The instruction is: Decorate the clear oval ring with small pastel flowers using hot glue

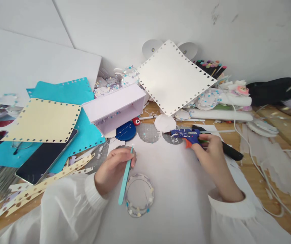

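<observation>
My left hand (113,166) is closed around a slim teal tool (125,178) that points up and away from me. Just below it a clear round disc (139,195) with a decorated rim lies on the white sheet (176,176). My right hand (210,152) grips the handle of a blue glue gun (186,134) with an orange trigger, its nozzle pointing left over a grey circle (171,139). A white paper circle (164,123) lies just beyond the nozzle.
A white open box (115,108) lies on its side behind my left hand. Cream punched card (44,120), teal paper (66,91) and a dark tablet (45,157) sit at left. Another punched white sheet (173,78), markers (211,66), paper rolls (226,115) and cables (257,162) crowd the right.
</observation>
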Demonstrator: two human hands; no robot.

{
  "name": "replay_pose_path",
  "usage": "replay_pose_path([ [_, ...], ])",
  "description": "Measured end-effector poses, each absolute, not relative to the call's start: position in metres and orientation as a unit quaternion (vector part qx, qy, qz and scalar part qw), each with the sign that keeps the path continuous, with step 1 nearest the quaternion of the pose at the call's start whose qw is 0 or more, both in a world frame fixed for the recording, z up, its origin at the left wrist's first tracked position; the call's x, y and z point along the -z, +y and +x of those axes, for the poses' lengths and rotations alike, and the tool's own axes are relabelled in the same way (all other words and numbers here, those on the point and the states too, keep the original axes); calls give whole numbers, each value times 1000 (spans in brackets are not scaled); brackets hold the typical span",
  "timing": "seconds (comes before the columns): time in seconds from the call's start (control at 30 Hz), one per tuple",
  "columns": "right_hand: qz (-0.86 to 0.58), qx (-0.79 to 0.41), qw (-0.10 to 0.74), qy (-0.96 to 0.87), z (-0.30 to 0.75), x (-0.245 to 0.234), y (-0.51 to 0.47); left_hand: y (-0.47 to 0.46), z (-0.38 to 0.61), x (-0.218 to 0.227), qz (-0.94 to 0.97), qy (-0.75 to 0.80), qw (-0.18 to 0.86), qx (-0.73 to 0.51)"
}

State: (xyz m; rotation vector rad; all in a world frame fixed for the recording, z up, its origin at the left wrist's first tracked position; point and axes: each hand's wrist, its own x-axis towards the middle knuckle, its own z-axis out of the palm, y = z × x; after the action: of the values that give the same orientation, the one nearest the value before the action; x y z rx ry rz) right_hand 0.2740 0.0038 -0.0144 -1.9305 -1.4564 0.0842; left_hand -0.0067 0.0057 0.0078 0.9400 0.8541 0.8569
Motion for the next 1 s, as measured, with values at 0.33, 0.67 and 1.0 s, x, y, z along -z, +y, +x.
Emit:
replay_pose_path([
  [0.33,-792,61,117,-596,266,4,-2,6,-6,-7,472,365,705,-384],
  [0.67,-778,-61,371,-503,239,-19,-13,2,-8,-2,536,329,679,-379],
  [1.0,-651,-191,457,-575,225,-7,-30,2,-9,0,596,273,659,-370],
])
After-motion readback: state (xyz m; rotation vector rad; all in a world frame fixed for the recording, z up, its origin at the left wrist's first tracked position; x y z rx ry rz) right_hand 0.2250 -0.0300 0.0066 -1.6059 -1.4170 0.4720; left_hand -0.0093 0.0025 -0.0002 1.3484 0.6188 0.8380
